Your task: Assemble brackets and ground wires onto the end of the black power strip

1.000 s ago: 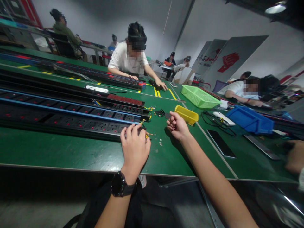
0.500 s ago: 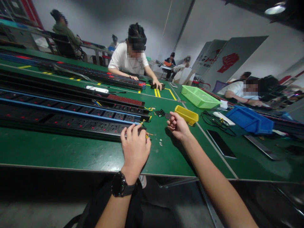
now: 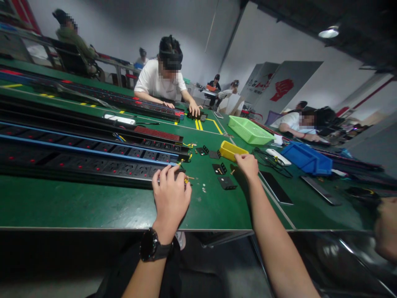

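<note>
Fingers of the left hand lie spread at one end of a long black socket strip, the right hand curls beside a yellow plastic bin, any pinch indiscernible, and its low sweep could scatter a small brass-coloured screw.

Black brackets obstruct passage left of right hand.

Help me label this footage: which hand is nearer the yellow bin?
Right: the right hand is at the right end of the yellow bin; the left hand is farther left, on the end of the nearest power strip.
</note>
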`<state>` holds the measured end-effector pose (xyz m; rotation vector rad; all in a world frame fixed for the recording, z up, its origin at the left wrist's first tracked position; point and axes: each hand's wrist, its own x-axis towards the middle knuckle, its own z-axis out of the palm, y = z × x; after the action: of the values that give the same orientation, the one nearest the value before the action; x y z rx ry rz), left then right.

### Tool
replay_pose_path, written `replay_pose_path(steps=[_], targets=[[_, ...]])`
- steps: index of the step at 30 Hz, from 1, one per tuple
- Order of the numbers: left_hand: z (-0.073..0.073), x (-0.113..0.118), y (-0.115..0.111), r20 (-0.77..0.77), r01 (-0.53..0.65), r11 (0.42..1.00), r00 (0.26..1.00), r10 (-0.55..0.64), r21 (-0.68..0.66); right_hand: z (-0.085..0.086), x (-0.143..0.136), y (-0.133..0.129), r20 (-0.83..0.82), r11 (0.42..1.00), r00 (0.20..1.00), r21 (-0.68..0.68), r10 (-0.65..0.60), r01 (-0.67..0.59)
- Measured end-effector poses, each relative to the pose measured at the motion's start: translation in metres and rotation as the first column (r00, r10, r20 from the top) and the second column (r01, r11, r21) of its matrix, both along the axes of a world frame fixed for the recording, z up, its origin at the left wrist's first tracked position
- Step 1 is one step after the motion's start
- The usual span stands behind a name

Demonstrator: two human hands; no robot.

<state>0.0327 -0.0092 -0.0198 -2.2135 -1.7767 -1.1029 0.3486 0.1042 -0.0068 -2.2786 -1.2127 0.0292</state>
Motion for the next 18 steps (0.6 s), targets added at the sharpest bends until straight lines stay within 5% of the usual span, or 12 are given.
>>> replay_pose_path(steps=[4, 11, 18], targets=[[-0.001, 0.0, 0.0, 0.007, -0.005, 1.0, 1.0, 0.005, 0.005, -0.002, 0.002, 0.001, -0.134, 0.906, 0.961, -0.323, 0.243, -0.274], [-0.001, 0.0, 0.0, 0.013, -0.006, 1.0, 1.0, 0.006, 0.0, -0.002, 0.004, 0.0, -0.264, 0.878, 0.933, -0.348, 0.245, -0.329], [-0.001, 0.0, 0.0, 0.011, -0.006, 1.0, 1.0, 0.006, -0.011, -0.012, 0.01, 0.001, -0.146, 0.859, 0.925, -0.342, 0.351, -0.38]])
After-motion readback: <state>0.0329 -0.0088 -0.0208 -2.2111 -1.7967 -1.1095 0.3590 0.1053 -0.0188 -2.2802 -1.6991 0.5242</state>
